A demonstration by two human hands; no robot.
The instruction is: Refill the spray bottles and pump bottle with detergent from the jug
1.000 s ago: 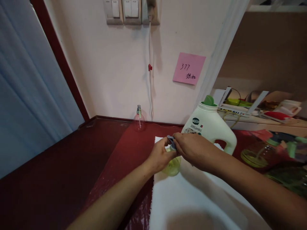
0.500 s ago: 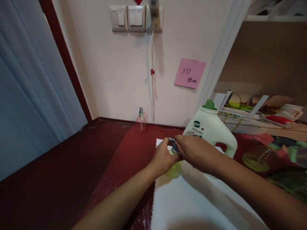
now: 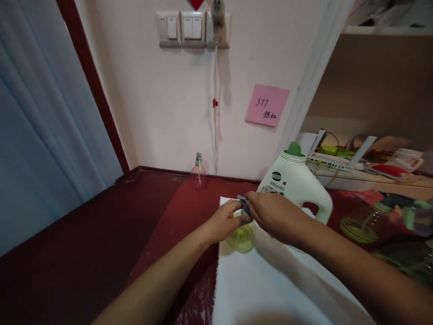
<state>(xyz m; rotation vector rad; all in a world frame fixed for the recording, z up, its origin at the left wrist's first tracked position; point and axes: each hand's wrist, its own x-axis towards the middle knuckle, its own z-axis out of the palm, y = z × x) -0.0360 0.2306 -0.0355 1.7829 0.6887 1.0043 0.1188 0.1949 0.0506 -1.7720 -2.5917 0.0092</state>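
A small round clear bottle [image 3: 242, 238] with yellow-green liquid stands on a white towel [image 3: 270, 289]. My left hand [image 3: 222, 221] is wrapped round its upper body and neck. My right hand [image 3: 270, 215] is closed on the grey pump head [image 3: 242, 201] at its top. Just behind my hands stands a large white detergent jug [image 3: 297, 183] with a green cap and a handle on its right side.
An empty clear pump bottle [image 3: 198, 174] stands by the wall under a hanging white cable. More clear bottles with yellow-green liquid [image 3: 363, 223] lie at the right. A cluttered shelf [image 3: 365, 169] runs behind them. The red tabletop [image 3: 84, 253] stretches left.
The view has tilted slightly, so the scene sits lower in the frame. My left hand has shifted higher on the small bottle, showing more of its body. Both hands stay on it.
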